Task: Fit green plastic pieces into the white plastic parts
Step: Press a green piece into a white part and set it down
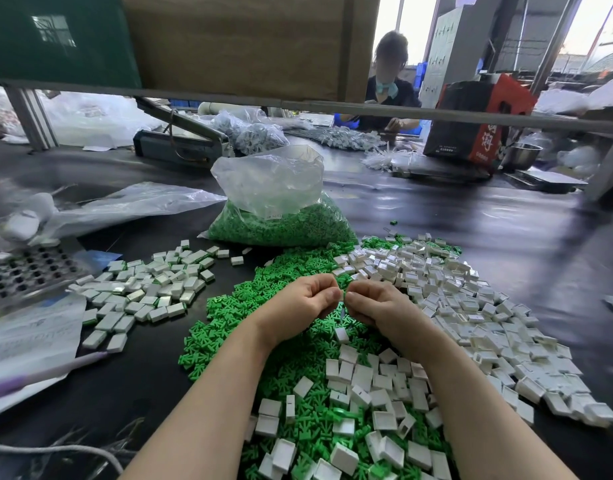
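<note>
My left hand and my right hand meet thumb to thumb above the middle of the table, all fingers curled inward. A sliver of a white part shows under my right thumb. A bit of green shows between the thumbs; my fingers hide the rest. Below them lies a heap of loose green pieces. Open white parts spread to the right and toward me. A pile of closed white parts, some showing green edges, sits at the left.
A clear bag of green pieces stands behind the heaps. A perforated metal tray and plastic sheets lie at the left. Far across the black table a person works beside a black and red box.
</note>
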{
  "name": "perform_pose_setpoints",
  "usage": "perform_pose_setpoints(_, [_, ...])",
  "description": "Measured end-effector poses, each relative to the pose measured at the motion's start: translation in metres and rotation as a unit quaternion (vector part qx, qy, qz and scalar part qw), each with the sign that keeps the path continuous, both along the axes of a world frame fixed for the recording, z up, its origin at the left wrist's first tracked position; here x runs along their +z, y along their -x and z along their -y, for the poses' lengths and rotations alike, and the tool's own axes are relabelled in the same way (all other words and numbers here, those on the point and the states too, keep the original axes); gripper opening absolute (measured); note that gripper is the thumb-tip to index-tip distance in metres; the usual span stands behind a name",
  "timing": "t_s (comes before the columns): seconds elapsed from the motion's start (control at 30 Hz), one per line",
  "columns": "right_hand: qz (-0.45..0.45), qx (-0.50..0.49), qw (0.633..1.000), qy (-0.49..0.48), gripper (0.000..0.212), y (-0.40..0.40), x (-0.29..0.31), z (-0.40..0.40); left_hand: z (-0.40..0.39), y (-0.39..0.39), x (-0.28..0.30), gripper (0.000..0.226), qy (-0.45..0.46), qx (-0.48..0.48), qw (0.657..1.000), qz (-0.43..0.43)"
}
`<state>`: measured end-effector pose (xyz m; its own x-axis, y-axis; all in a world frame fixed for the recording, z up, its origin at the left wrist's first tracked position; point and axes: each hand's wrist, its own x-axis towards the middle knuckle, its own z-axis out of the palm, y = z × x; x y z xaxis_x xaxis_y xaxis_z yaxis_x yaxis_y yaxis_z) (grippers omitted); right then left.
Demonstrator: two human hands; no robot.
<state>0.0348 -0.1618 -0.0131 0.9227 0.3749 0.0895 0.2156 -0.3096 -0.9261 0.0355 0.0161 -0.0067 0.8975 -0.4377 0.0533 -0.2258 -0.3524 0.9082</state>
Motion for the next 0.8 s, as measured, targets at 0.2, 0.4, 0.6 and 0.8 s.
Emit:
perform_pose_setpoints(0.2, [-0.003,0.020,1.000,0.018,0.032,-0.0003,-0.0013,0.0036,-0.0032,-0.0026,-0.0019,0.020,-0.003,-0.016,1.000,-0.015])
perform_pose_setpoints(0.4, [0.007,0.023,0.999,0.038,0.025,-0.0003,-0.0013,0.0039,-0.0043,-0.0041,-0.0027,0.023,-0.010,-0.024,1.000,-0.011])
perform_pose_setpoints(0.6, [0.042,0.019,0.994,0.096,0.021,-0.0007,-0.0020,0.0035,-0.0048,-0.0044,-0.0024,0.024,-0.034,-0.022,0.999,0.004])
perform_pose_setpoints(0.8, [0.045,0.018,0.994,0.099,0.021,-0.0002,-0.0011,0.0032,-0.0053,-0.0031,-0.0002,0.027,-0.036,-0.018,0.999,0.003])
